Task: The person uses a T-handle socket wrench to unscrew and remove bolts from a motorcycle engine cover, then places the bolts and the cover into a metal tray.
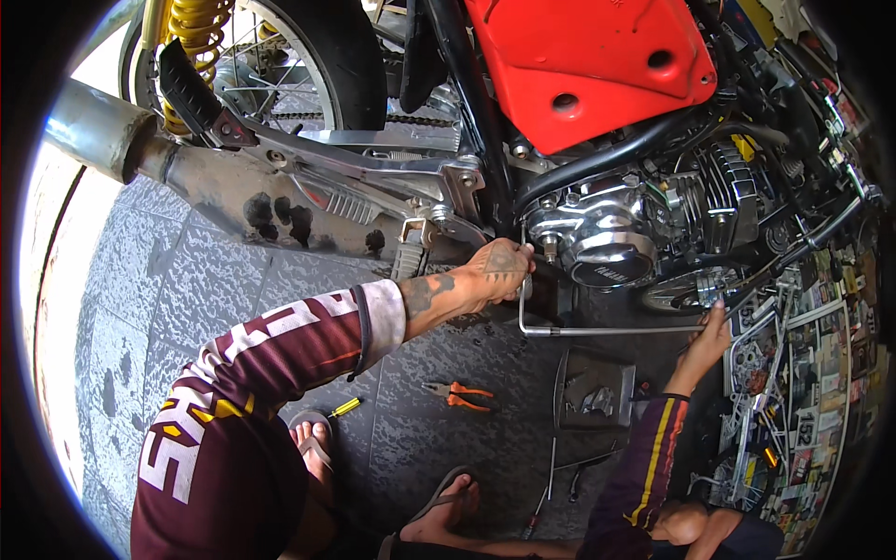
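Note:
My left hand (502, 271) is closed around the upright part of a silver L-shaped wrench (607, 330), just below and left of the chrome engine cover (597, 224) of a motorcycle with a red body panel (597, 47). The wrench's upper end reaches the engine's lower left edge; whether it sits on a fastener I cannot tell. My right hand (706, 338) is closed on the far end of the wrench's long horizontal arm. Left of my left hand are a folded footpeg (411, 257) and a silver bracket (457, 187).
On the tiled floor lie orange-handled pliers (462, 397), a yellow screwdriver (347, 406), a metal tray (583, 406) with small parts, and thin tools (551, 476). An exhaust pipe (93, 131) runs along the upper left. A rack of tools and parts (803, 373) lines the right, beside my sandalled feet and legs below.

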The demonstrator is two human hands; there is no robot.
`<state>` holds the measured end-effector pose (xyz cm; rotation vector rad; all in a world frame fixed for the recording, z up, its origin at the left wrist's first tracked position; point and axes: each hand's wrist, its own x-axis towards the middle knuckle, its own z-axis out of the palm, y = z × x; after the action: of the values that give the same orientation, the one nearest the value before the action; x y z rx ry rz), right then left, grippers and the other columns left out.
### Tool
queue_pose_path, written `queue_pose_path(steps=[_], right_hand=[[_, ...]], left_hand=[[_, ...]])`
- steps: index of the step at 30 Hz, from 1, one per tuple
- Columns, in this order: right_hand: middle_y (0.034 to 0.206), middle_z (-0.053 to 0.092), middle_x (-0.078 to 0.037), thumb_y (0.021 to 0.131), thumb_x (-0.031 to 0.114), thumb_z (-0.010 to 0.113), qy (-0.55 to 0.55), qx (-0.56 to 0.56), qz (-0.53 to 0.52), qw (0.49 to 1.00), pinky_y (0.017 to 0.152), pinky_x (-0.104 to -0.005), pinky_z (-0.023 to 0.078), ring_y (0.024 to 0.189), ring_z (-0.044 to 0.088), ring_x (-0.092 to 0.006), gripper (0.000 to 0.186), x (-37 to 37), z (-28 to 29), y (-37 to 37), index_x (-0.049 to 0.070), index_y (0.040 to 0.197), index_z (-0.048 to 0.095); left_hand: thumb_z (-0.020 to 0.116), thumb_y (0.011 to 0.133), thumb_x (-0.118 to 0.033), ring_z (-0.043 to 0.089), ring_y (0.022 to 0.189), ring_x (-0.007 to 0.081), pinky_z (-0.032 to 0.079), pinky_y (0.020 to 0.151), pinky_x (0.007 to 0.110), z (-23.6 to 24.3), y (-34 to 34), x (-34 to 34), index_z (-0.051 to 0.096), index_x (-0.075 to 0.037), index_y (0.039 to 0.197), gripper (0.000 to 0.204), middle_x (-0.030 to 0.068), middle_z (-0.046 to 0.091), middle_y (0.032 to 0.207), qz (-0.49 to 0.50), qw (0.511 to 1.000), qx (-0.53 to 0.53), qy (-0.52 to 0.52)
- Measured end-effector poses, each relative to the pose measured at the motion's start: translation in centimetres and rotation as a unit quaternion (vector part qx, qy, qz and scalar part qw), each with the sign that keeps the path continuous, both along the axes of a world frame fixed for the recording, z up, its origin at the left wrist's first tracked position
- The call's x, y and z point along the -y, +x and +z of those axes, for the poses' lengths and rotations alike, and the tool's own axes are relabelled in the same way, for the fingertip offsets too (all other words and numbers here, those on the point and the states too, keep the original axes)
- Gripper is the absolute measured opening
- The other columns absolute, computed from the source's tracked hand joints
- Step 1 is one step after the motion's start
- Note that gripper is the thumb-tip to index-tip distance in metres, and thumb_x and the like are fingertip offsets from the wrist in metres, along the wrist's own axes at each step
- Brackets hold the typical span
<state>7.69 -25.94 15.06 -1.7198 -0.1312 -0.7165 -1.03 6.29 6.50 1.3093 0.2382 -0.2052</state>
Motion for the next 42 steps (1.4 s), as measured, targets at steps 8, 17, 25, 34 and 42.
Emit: queue_pose_path(steps=[8,17,25,34,42], right_hand=[[0.061,0.039,0.008,0.091,0.026,0.057,-0.188,0.089,-0.005,0.978,0.049,-0.0212,0.020,0.055,0.030,-0.0014,0.030,-1.4,6.6,-0.9,0.009,0.066,0.052],[0.075,0.053,0.005,0.089,0.012,0.059,-0.294,0.189,0.111,0.930,0.057,-0.0168,0.033,0.066,0.042,-0.0012,0.017,-7.4,14.6,-3.4,-0.004,0.094,0.064],[0.090,0.065,-0.005,0.086,0.007,0.062,-0.388,0.252,0.196,0.865,0.071,-0.0157,0.042,0.079,0.056,-0.0045,0.023,-15.5,18.2,-6.8,-0.006,0.105,0.063],[0.083,0.064,-0.006,0.085,0.005,0.062,-0.596,0.279,0.156,0.737,0.069,-0.0186,0.044,0.078,0.057,-0.0072,0.020,-22.4,19.8,-10.9,-0.006,0.102,0.061],[0.090,0.064,-0.002,0.088,0.009,0.060,-0.367,0.207,0.172,0.890,0.074,-0.0175,0.041,0.082,0.054,-0.0041,0.023,-15.9,18.2,-3.2,-0.005,0.106,0.063]], left_hand=[[0.035,0.097,-0.035,0.036,0.035,0.0078,0.026,0.032,0.023,0.3,-0.2,0.2,0.053,-0.006,0.079,0.039,0.0004,0.042,0.048,-0.023,0.999,0.001,0.031],[0.033,0.098,-0.036,0.036,0.035,0.0077,0.027,0.032,0.022,-0.5,-0.1,0.1,0.054,-0.007,0.078,0.041,0.0005,0.043,0.050,-0.040,0.998,0.027,-0.033],[0.032,0.098,-0.036,0.038,0.037,0.0076,0.028,0.033,0.022,-0.5,0.1,-0.5,0.054,-0.007,0.078,0.042,0.0004,0.043,0.051,-0.054,0.997,0.038,-0.044],[0.034,0.097,-0.036,0.038,0.037,0.0082,0.028,0.033,0.022,-0.8,0.5,0.3,0.054,-0.007,0.079,0.040,0.0001,0.043,0.049,0.006,0.999,0.005,-0.050],[0.034,0.097,-0.039,0.036,0.037,0.0102,0.027,0.035,0.027,-3.7,2.2,1.1,0.056,-0.008,0.078,0.042,-0.0001,0.042,0.048,0.051,0.997,0.060,-0.010]])
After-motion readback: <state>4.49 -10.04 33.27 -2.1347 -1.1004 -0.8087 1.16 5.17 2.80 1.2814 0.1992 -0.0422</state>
